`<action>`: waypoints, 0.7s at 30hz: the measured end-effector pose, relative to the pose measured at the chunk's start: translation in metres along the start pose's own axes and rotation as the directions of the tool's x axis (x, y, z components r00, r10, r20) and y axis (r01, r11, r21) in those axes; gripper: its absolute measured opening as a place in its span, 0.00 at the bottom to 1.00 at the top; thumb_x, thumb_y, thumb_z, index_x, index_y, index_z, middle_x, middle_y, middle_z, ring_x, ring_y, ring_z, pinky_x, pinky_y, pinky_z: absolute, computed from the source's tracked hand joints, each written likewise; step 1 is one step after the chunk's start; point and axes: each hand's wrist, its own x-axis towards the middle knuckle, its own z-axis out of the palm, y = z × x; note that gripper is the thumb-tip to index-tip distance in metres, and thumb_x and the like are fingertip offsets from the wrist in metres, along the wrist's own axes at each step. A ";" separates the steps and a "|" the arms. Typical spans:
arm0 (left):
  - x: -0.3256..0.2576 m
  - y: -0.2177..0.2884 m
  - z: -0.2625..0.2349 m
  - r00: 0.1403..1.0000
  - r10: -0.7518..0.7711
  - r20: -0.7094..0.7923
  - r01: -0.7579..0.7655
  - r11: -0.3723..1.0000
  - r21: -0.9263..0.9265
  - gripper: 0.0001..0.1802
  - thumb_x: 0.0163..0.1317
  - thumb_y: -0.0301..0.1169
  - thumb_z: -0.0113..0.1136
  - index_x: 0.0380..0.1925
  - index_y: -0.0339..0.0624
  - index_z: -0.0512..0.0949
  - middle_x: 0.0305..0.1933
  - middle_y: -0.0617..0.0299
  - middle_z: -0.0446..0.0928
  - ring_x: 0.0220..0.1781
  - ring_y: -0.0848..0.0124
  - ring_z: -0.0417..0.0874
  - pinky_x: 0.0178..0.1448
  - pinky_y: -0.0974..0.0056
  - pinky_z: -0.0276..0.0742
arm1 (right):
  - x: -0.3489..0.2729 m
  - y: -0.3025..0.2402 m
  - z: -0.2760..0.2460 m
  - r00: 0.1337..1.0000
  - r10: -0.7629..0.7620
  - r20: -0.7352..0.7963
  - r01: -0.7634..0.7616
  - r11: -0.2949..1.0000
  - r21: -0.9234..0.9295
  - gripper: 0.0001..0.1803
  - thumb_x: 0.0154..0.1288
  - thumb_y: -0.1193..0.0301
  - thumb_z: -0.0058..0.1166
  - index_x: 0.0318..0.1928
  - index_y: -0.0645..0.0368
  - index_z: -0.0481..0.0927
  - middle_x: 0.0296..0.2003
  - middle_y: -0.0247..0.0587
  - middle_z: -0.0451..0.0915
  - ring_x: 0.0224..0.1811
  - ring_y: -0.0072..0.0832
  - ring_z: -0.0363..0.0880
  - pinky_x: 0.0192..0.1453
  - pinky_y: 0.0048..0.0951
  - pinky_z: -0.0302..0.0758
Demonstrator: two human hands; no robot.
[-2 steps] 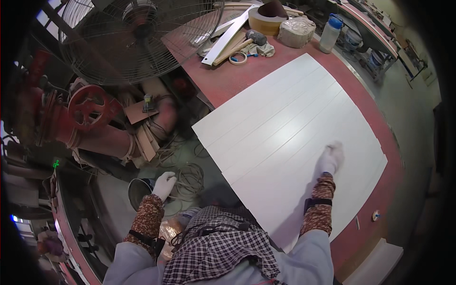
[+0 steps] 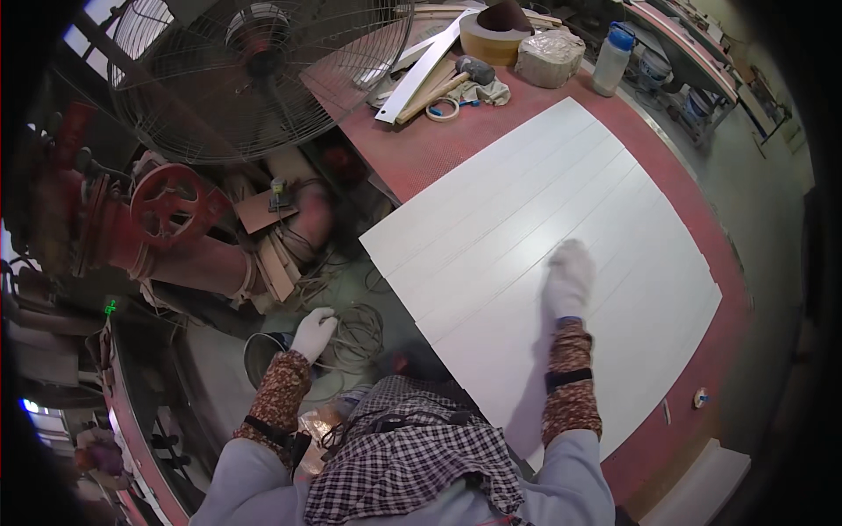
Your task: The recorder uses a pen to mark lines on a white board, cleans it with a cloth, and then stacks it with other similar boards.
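Note:
A large white panel (image 2: 491,302) with fine parallel grooves lies on a red-topped table (image 2: 412,158). Over its middle is my right hand (image 2: 572,273), in a white glove, apparently touching the surface and casting a shadow to its left. Motion softens its fingers, so their exact shape is unclear, and I make out nothing held. Away from the panel, off the table's left side, my left hand (image 2: 314,333) hangs in the air in a white glove. Its fingers are curled in, with no object showing in them. Patterned sleeve covers wrap both forearms.
A caged fan (image 2: 263,61) stands at the far left, above a red valve wheel (image 2: 167,206) on a pipe. Coiled hose (image 2: 358,337) and a bucket (image 2: 260,355) lie below my left hand. A mallet (image 2: 474,70), tape roll (image 2: 443,110) and bottle (image 2: 612,61) occupy the table's far end.
My right hand has moved left and slightly farther away across the panel. The left hand stays about where it was, and the whole view has shifted slightly.

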 end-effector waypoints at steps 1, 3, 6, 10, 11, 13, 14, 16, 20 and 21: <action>0.013 0.007 0.002 0.991 0.133 -0.030 -0.131 0.989 0.073 0.23 0.71 0.37 0.62 0.58 0.30 0.80 0.54 0.45 0.86 0.58 0.58 0.86 0.64 0.60 0.78 | 0.001 -0.055 0.017 0.971 -0.193 0.142 0.178 0.978 0.106 0.03 0.57 0.77 0.52 0.29 0.54 0.76 0.37 0.47 0.78 0.43 0.48 0.77 0.47 0.46 0.71; 0.044 0.031 0.014 0.975 0.221 0.017 -0.221 0.973 0.068 0.24 0.72 0.38 0.61 0.59 0.31 0.80 0.54 0.45 0.86 0.59 0.59 0.86 0.65 0.60 0.78 | -0.024 -0.128 0.050 0.849 -0.464 0.252 0.288 0.807 0.516 0.03 0.53 0.76 0.54 0.29 0.54 0.76 0.37 0.41 0.78 0.46 0.43 0.77 0.51 0.45 0.71; 0.071 0.061 0.017 0.968 0.247 0.037 -0.248 0.968 0.028 0.24 0.73 0.38 0.58 0.60 0.32 0.79 0.59 0.45 0.83 0.64 0.56 0.83 0.67 0.58 0.76 | -0.060 -0.192 0.044 0.816 -0.565 0.123 0.390 0.693 0.606 0.02 0.56 0.76 0.55 0.30 0.54 0.77 0.40 0.44 0.79 0.46 0.46 0.77 0.52 0.47 0.72; 0.108 0.050 -0.003 0.973 0.213 0.091 -0.205 0.974 -0.095 0.26 0.74 0.41 0.59 0.63 0.34 0.77 0.55 0.51 0.84 0.58 0.61 0.85 0.63 0.61 0.79 | -0.017 -0.119 0.021 0.869 -0.271 0.413 0.166 0.948 0.271 0.01 0.62 0.74 0.56 0.33 0.55 0.79 0.47 0.48 0.82 0.53 0.46 0.79 0.61 0.47 0.73; 0.115 0.052 -0.007 0.977 0.113 0.180 -0.087 0.985 -0.147 0.26 0.75 0.43 0.58 0.65 0.36 0.76 0.56 0.54 0.83 0.60 0.62 0.84 0.62 0.60 0.79 | -0.019 -0.072 0.022 0.953 -0.002 0.304 -0.079 0.963 0.257 0.02 0.65 0.75 0.54 0.34 0.56 0.79 0.48 0.48 0.82 0.55 0.46 0.79 0.64 0.46 0.73; 0.127 0.055 -0.010 0.952 -0.045 0.304 0.145 0.937 -0.317 0.27 0.77 0.45 0.55 0.69 0.41 0.73 0.61 0.58 0.80 0.64 0.63 0.81 0.62 0.58 0.79 | -0.009 0.019 0.017 0.851 0.524 0.036 -0.523 0.840 0.146 0.07 0.71 0.72 0.50 0.35 0.59 0.79 0.45 0.49 0.82 0.48 0.47 0.81 0.59 0.45 0.76; 0.137 0.061 -0.007 0.932 -0.028 0.360 0.162 0.924 -0.347 0.27 0.78 0.45 0.54 0.69 0.43 0.72 0.63 0.58 0.79 0.63 0.64 0.81 0.61 0.57 0.80 | -0.011 0.047 0.014 0.853 0.521 0.014 -0.519 0.847 0.113 0.07 0.71 0.72 0.50 0.35 0.59 0.79 0.45 0.49 0.82 0.48 0.47 0.81 0.59 0.45 0.76; 0.156 0.066 0.001 0.887 0.046 0.459 0.155 0.907 -0.391 0.27 0.79 0.46 0.53 0.70 0.43 0.71 0.66 0.56 0.76 0.63 0.64 0.79 0.61 0.56 0.80 | -0.023 0.078 0.007 0.872 0.405 -0.277 -0.489 0.757 -0.434 0.06 0.69 0.72 0.51 0.36 0.60 0.80 0.44 0.50 0.82 0.48 0.47 0.80 0.58 0.46 0.77; 0.178 0.040 -0.031 0.879 0.041 0.475 0.200 0.873 -0.445 0.28 0.80 0.45 0.53 0.72 0.44 0.69 0.69 0.55 0.74 0.66 0.63 0.78 0.65 0.55 0.78 | 0.031 -0.161 0.111 0.989 -0.108 0.100 0.078 0.962 0.260 0.05 0.59 0.77 0.53 0.32 0.51 0.79 0.39 0.44 0.82 0.46 0.45 0.79 0.52 0.46 0.73; 0.183 0.038 -0.036 0.885 0.029 0.465 0.202 0.876 -0.439 0.27 0.80 0.45 0.52 0.71 0.44 0.70 0.70 0.55 0.74 0.66 0.62 0.78 0.65 0.54 0.78 | 0.034 -0.223 0.121 0.954 -0.235 0.184 0.185 0.949 0.257 0.07 0.59 0.78 0.53 0.32 0.50 0.78 0.40 0.42 0.81 0.47 0.44 0.79 0.50 0.46 0.71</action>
